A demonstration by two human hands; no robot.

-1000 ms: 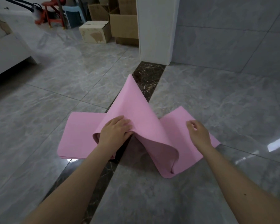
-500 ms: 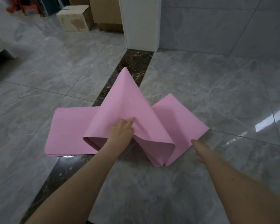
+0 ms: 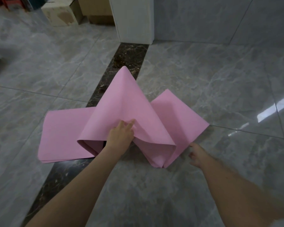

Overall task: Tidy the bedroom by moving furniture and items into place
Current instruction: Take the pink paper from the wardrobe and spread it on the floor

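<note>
Fingers [image 3: 129, 124] of the left hand [image 3: 120, 136] lie straight and close together, pressed flat against the raised fold of the pink mat [image 3: 126, 102]; the thumb is hidden under the fold, so whether it pinches the sheet from below cannot be told. Right hand [image 3: 197, 154] hovers low just beside the mat's near right edge, its fingers loosely curled and holding nothing; whether they touch the floor [image 3: 203, 71] or the edge is too blurred to make out.

Pink mat lies on the grey tiled floor, across a dark marbled strip [image 3: 129, 56]. Its middle stands up in a pointed tent, while one flat wing spreads to the left and another to the right. Beneath the tent a dark gap shows by the left wrist, and what lies inside is not visible. At the left wing's near edge several layers seem stacked, though their count is unclear.

Farther back stands a white pillar base [image 3: 134, 22], and cardboard boxes [image 3: 72, 12] are cut off by the top of the view. Something red at the top left corner is blurred beyond naming.
</note>
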